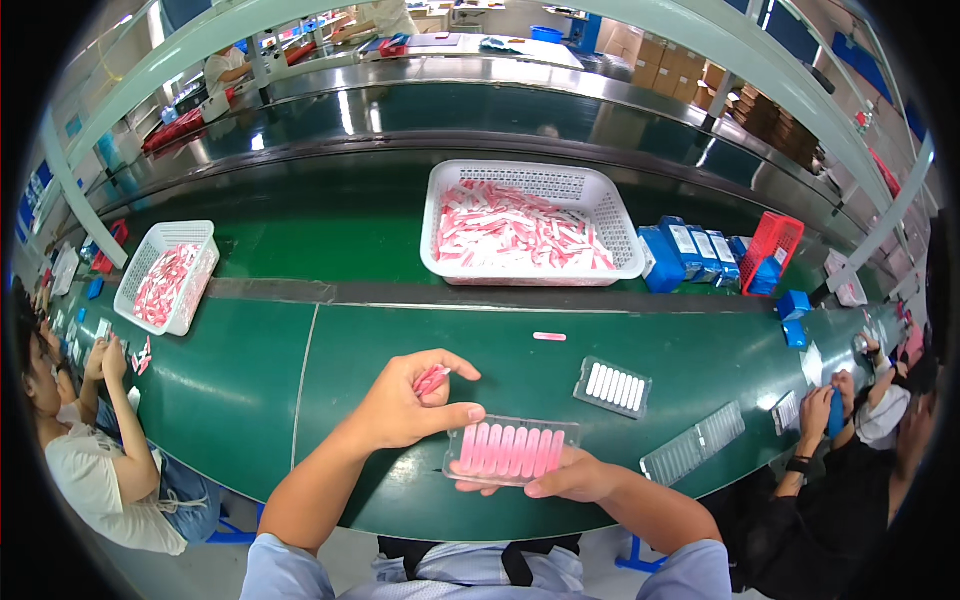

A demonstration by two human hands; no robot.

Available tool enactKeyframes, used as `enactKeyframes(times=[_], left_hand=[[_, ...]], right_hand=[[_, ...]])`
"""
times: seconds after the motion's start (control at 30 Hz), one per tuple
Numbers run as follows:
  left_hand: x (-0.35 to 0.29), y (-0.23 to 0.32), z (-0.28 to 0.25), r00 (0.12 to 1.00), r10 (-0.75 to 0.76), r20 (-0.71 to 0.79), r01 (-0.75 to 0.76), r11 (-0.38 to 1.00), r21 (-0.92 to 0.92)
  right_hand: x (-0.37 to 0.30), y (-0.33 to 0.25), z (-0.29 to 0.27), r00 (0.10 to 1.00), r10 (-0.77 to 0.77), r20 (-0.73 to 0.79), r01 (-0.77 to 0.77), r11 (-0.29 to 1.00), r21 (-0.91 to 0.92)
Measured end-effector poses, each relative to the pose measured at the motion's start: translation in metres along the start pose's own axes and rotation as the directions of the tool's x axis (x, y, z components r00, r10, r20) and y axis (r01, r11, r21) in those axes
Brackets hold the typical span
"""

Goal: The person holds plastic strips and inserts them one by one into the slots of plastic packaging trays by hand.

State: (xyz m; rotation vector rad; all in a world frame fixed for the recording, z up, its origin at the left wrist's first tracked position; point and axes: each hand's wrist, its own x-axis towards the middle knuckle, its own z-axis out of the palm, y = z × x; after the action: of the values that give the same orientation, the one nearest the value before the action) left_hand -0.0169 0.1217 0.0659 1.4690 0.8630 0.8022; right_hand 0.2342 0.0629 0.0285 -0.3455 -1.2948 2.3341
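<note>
My right hand (578, 474) supports a clear plastic tray (456, 466) from below and at its right end, thumb on the near edge. A row of several pink, round-ended pieces (510, 450) stands side by side in that tray. In my left hand (405, 402) a small bunch of pink-and-white pieces (431, 379) is held in the curled fingers. The left thumb touches the tray's far left corner, and the index finger points out to the right. Beyond the tray, a second clear tray (613, 388) with white pieces lies on the green table. One loose pink piece (549, 337) lies farther off.
A large white basket (530, 273) of pink-and-white pieces stands ahead; a smaller one (192, 300) is at left. Blue boxes (690, 250) and a red basket (772, 245) stand at right. Stacked clear trays (693, 443) lie near my right arm. People work on both sides.
</note>
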Motion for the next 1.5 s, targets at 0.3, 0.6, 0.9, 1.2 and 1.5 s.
enactKeyframes(times=[0.3,0.6,0.9,1.2,1.5], left_hand=[[-0.010,0.001,-0.017,0.984,-0.014,0.176,0.000,0.997,0.079],[-0.002,-0.027,-0.009,0.914,-0.139,0.382,-0.169,0.726,0.667],[0.017,-0.025,0.009,0.947,-0.159,0.279,-0.115,0.644,0.756],[0.064,-0.035,0.036,0.985,-0.117,0.126,-0.036,0.581,0.813],[0.136,-0.059,0.103,0.949,0.154,0.277,-0.311,0.611,0.728]], right_hand=[[-0.006,0.006,-0.013,0.989,0.077,-0.126,-0.125,0.889,-0.440],[0.016,0.008,-0.004,0.966,-0.170,0.193,0.028,-0.675,-0.737],[-0.028,-0.012,-0.012,0.840,-0.472,-0.268,-0.500,-0.480,-0.721],[-0.224,-0.027,-0.028,0.333,-0.721,-0.608,-0.879,-0.003,-0.478],[-0.195,0.035,-0.007,0.344,-0.645,-0.682,-0.898,-0.013,-0.440]])
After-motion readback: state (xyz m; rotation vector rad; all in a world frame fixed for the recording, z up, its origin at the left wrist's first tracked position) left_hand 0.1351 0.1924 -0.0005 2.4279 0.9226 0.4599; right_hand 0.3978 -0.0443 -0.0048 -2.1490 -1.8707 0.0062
